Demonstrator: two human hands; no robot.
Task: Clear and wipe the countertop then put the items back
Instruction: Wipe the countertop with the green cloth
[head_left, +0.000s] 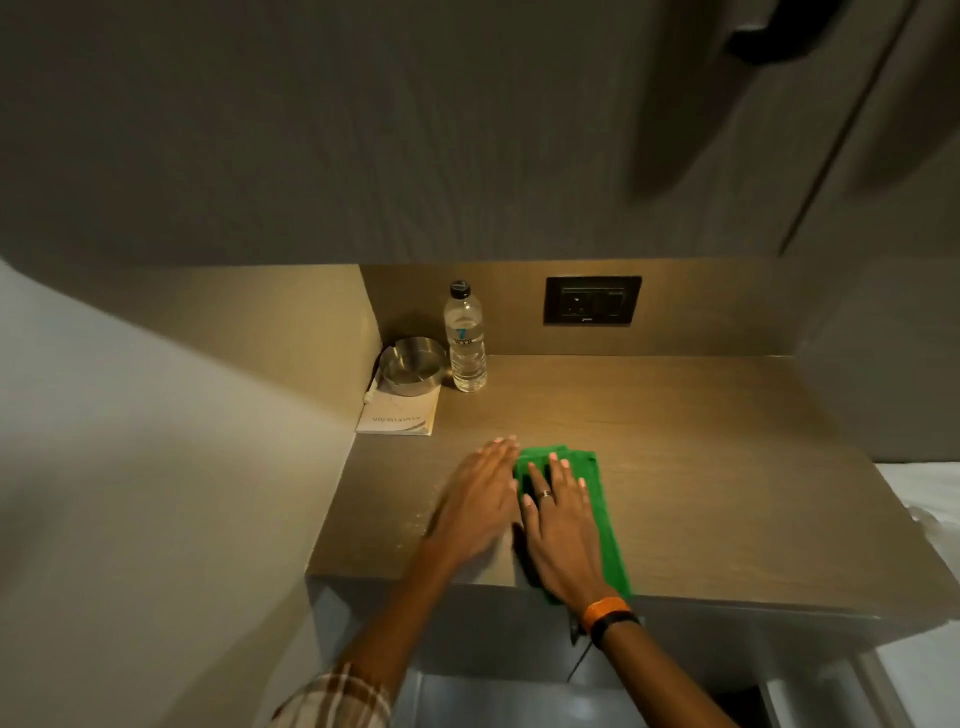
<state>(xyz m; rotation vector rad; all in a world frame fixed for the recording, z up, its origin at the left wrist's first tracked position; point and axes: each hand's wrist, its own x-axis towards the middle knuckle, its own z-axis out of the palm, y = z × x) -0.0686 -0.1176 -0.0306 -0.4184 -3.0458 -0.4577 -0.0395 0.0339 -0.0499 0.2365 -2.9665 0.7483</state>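
A folded green cloth (605, 514) lies on the brown countertop (701, 467) near its front edge. My right hand (558, 525) rests flat on the cloth, fingers spread, a ring on one finger. My left hand (480, 499) lies flat on the counter just left of the cloth, its fingertips touching the cloth's far corner. In the back left corner stand a clear water bottle (466, 340) with a black cap and a round metal ashtray (413, 364). The ashtray sits on a white notepad (397, 415), with a pen (372, 387) beside it.
A dark wall socket (592, 300) is set in the back panel. A pale wall closes the left side. Overhead cabinet panels hang above. White bedding (924, 499) lies to the right of the counter, and a recess opens below the front edge.
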